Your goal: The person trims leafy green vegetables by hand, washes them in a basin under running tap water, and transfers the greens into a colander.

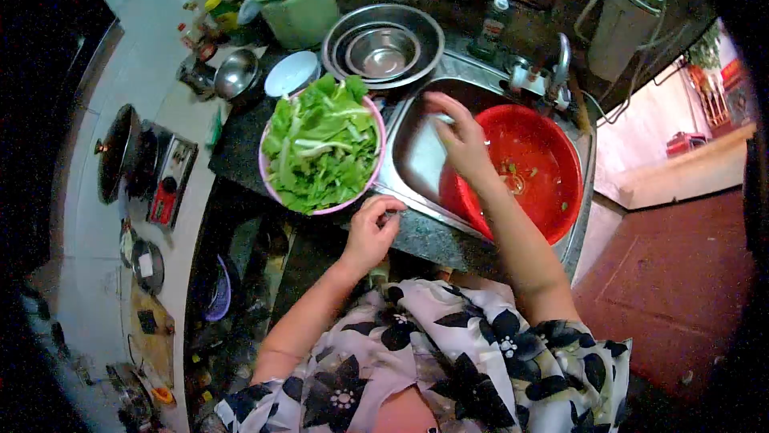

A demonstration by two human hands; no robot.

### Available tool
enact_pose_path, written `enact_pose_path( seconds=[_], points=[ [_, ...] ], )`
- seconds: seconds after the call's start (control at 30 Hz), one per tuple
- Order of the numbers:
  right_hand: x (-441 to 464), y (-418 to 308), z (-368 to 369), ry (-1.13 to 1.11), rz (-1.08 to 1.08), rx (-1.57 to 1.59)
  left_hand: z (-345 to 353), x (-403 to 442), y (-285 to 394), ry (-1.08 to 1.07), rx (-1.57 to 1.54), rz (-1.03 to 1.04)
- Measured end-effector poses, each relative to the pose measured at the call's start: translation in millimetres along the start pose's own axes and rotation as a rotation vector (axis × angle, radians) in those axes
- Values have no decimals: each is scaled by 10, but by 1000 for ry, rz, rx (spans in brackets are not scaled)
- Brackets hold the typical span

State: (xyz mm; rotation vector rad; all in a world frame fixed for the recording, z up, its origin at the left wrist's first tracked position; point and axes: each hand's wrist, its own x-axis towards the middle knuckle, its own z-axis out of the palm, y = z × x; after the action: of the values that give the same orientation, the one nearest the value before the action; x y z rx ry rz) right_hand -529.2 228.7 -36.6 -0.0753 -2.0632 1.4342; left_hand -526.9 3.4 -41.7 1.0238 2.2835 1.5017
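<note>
Green leafy vegetables (312,173) fill a pink basin (382,145), one pale stalk (320,147) lying crosswise; left hand (373,231) loosely curled, thumb apart, beside it; right hand (461,138) extended over the sink (418,159).

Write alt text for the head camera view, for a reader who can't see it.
A person's right hand is over a metal sink, its forearm crossing a red basin with leaf scraps, while the left hand is near a pink container heaped with leafy greens. Both hands look empty. Nested metal bowls sit behind.
</note>
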Motion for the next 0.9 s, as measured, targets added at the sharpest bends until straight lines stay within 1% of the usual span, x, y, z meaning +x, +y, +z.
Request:
enact_pose_path(
  seconds=[0.03, 0.07, 0.1, 0.13, 0.17, 0.2, 0.23, 0.27, 0.33, 0.37, 0.43, 0.53, 0.57, 0.67, 0.77, 0.8, 0.83, 0.9],
  points=[
    [-235, 340, -228, 74, 134, -119, 41, 30, 0, -6, -15, 33],
    [-486, 664, -463, 139, 215, -313, 90, 47, -2, -8, -30, 62],
    [-736, 981, -720, 119, 309, -488, 141, 43, -1, -5, -44, 83],
    [-997, 1167, -933, 134, 493, -691, 189, 44, 7, -30, -50, 62],
    [-1203, 1379, -1138, 97, 652, -859, 228, 71, 8, -54, -52, 42],
    [-1392, 1581, -1298, 121, 709, -972, 262, 96, 14, -77, -49, 24],
    [-1534, 1679, -1445, 57, 768, -1069, 321, 104, 7, -86, -98, -3],
    [-1629, 1831, -1506, 112, 870, -1109, 367, 123, 20, -84, -106, -3],
    [-1747, 2103, -1703, -82, 834, -1270, 453, 157, 63, -77, -121, 1],
    [-1743, 2209, -1703, -50, 850, -1263, 493, 169, 76, -72, -125, -4],
    [-1563, 2102, -1540, 16, 889, -1250, 516, 169, 105, -59, -103, -18],
    [-1476, 2328, -1384, 21, 855, -1286, 535, 156, 136, -31, -78, -7],
    [-1425, 2370, -1379, 59, 827, -1182, 521, 141, 162, -16, -33, -16],
    [-1221, 2259, -1109, -25, 936, -1389, 453, 83, 191, 9, 11, -59],
    [-1339, 2581, -966, 296, 720, -1099, 414, 68, 212, 20, 1, -122],
    [-1331, 2574, -940, 394, 644, -999, 413, 64, 218, 25, -9, -136],
    [-1297, 2574, -989, 212, 729, -1288, 422, 55, 202, 27, -16, -136],
    [-1245, 2412, -966, 124, 812, -1222, 459, 43, 152, 28, -33, -131]
  ],
)
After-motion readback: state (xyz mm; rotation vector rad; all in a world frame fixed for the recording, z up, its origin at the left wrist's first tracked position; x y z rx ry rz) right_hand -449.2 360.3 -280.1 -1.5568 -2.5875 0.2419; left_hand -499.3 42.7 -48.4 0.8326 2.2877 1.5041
